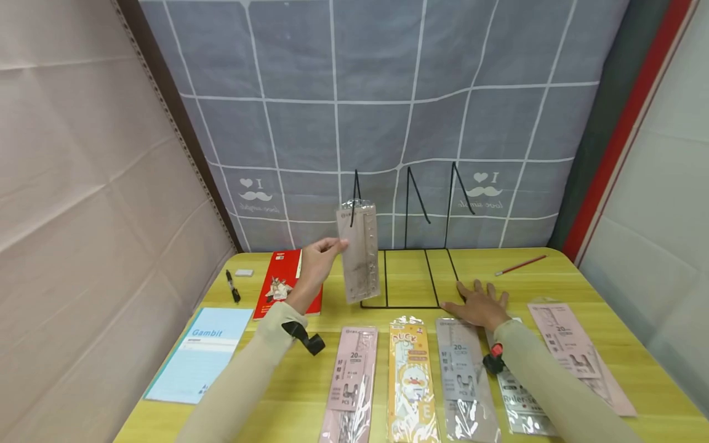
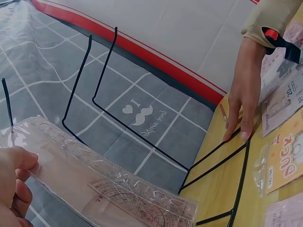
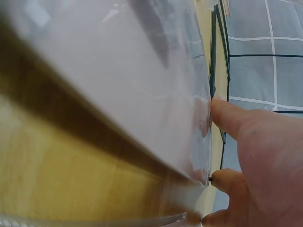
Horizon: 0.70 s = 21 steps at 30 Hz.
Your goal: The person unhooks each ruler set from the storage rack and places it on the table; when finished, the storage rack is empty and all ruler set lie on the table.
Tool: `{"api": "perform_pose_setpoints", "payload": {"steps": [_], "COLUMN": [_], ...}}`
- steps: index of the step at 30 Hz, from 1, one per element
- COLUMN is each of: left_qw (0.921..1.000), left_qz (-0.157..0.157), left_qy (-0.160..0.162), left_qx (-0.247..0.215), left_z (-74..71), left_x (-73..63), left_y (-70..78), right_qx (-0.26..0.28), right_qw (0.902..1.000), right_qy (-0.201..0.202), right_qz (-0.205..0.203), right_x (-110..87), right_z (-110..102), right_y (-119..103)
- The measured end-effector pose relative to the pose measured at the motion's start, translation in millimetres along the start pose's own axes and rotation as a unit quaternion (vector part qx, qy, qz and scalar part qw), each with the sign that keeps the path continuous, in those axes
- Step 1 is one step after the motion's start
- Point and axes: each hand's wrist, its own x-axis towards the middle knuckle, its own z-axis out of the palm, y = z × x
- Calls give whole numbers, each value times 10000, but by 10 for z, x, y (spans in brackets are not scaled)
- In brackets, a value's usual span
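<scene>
My left hand (image 1: 317, 267) pinches the left edge of a clear packet with a ruler set (image 1: 359, 255). The packet's top is at the leftmost prong of a black wire rack (image 1: 407, 306); in the left wrist view a protractor (image 2: 137, 201) shows through its plastic. My right hand (image 1: 479, 306) has its fingers spread at the right front corner of the rack's base, thumb and fingertips touching the wire and table. Just below that hand lie a grey ruler set packet (image 1: 465, 375) and a clear ruler set packet (image 1: 523, 403), partly hidden by the sleeve.
A pink ruler packet (image 1: 351, 375), an orange duck packet (image 1: 412, 375) and another pink packet (image 1: 576, 351) lie in front. Leftward are a blue notebook (image 1: 202, 351), a red book (image 1: 282, 271), a pen (image 1: 232, 287) and an eraser (image 1: 244, 272). A pencil (image 1: 520, 265) lies back right.
</scene>
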Motion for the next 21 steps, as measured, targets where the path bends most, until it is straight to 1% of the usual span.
{"api": "perform_pose_setpoints", "payload": {"steps": [8, 11, 14, 21], "left_qw": [9996, 9995, 9995, 9991], "left_qz": [-268, -311, -307, -406], "left_qy": [2, 20, 32, -67], "left_qx": [-50, -74, -100, -139], "left_z": [0, 4, 6, 10], "left_x": [-147, -190, -231, -356], "left_y": [-56, -62, -46, 51], "right_qx": [-43, -57, -60, -44], "right_qw": [10000, 9999, 9999, 9998], "right_qy": [-52, -93, -116, -140], "right_qz": [10, 16, -16, -134], "right_x": [39, 69, 111, 181], "right_z": [-35, -48, -58, -93], "right_y": [20, 35, 53, 70]}}
